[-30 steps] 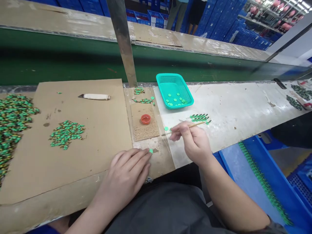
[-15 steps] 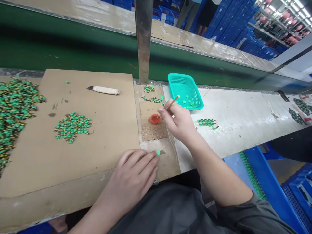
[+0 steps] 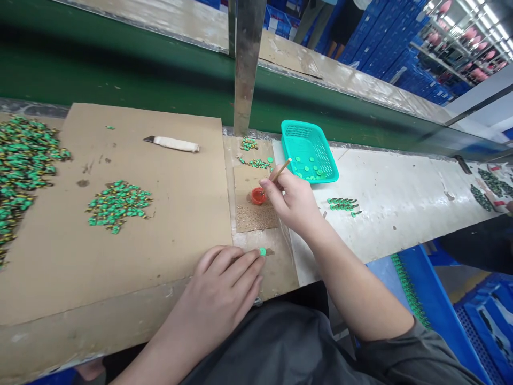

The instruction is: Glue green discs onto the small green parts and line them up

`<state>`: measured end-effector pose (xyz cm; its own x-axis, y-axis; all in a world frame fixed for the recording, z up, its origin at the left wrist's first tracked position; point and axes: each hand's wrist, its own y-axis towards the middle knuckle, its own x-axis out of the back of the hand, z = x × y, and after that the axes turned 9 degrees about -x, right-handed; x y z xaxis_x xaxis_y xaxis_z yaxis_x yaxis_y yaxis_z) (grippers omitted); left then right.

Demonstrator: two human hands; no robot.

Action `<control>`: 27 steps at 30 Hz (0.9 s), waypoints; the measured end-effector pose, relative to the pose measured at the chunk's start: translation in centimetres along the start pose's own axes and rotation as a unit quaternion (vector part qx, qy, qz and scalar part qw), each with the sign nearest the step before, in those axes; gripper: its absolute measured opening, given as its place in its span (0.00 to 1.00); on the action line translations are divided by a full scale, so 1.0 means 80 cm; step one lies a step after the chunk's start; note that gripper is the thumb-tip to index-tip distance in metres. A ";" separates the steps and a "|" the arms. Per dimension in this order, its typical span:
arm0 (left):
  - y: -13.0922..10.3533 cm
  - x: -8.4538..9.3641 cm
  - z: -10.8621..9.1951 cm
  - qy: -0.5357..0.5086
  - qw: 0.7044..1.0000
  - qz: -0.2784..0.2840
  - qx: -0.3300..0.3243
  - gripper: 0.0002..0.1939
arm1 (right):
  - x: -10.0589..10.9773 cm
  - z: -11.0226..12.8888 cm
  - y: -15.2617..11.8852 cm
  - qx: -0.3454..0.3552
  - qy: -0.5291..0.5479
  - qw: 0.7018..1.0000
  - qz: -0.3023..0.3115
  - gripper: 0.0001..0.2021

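My right hand (image 3: pixel 294 200) pinches a thin wooden stick (image 3: pixel 282 168). Its lower end reaches down into a small red cup (image 3: pixel 258 196) with wet-looking contents. My left hand (image 3: pixel 226 278) rests low on the work surface, fingers together and curved, with the fingertips holding a small flat green disc (image 3: pixel 262 251) at the surface; the thumb is hidden. Beyond the cup lie small green, yellow and dark pieces (image 3: pixel 249 144) and a loose green disc (image 3: pixel 270 160). A teal basket (image 3: pixel 334 172) with several green discs stands right of the stick.
On the cardboard (image 3: pixel 192 198) at left are a pile of small green pieces (image 3: pixel 119 206) and a cloth-wrapped knife (image 3: pixel 176 144). A larger heap (image 3: pixel 24 166) fills the far left. Rows of discs with dark stems (image 3: pixel 343 204) lie at right. A metal post (image 3: pixel 245 69) rises behind.
The view has shifted slightly. The stick stands a little steeper, with its lower end in the red cup. My left hand stays at the green disc.
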<state>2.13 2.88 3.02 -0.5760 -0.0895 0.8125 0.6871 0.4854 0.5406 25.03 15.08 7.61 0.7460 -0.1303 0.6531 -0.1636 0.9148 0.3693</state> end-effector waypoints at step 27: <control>0.001 -0.005 -0.001 0.008 1.000 0.019 -0.015 0.15 | -0.024 0.012 -0.147 0.107 0.064 0.982 -0.141 0.13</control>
<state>2.48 2.88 2.75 -0.5429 -0.0852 0.8355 0.7213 0.4622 0.5158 24.91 4.24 2.69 0.8544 -0.3046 0.4209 -0.0606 0.7462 0.6630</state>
